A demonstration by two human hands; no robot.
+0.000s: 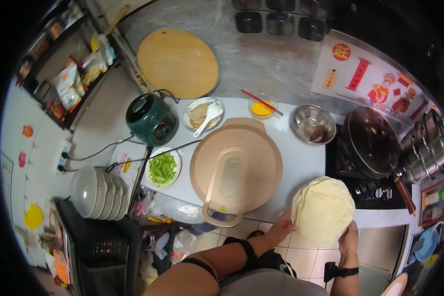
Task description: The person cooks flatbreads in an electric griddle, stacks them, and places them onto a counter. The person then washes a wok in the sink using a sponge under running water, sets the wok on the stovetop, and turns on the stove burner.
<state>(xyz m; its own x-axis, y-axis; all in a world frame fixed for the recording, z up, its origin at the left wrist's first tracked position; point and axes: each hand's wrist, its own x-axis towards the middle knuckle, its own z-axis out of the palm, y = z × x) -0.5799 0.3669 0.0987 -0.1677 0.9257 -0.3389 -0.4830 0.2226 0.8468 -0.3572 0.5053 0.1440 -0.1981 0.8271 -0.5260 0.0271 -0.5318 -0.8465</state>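
Note:
A stack of round, pale flatbreads [323,209] is held over the counter's front edge, its layers showing along the upper left rim. My left hand [282,229] grips the stack's lower left edge, and my right hand [349,240] has the lower right edge; both hands' fingers are partly hidden under it. To the left sits a beige electric griddle [261,180] with its lid down and a long loop handle toward me. A plate of chopped green vegetable [162,169] stands left of the griddle.
Behind the griddle are a plate with a white spoon [208,121] and a bowl of beaten egg [261,107] with red chopsticks. A steel bowl [314,124] and lidded wok [371,140] stand right. A green appliance [153,121] and stacked bowls [94,195] stand left.

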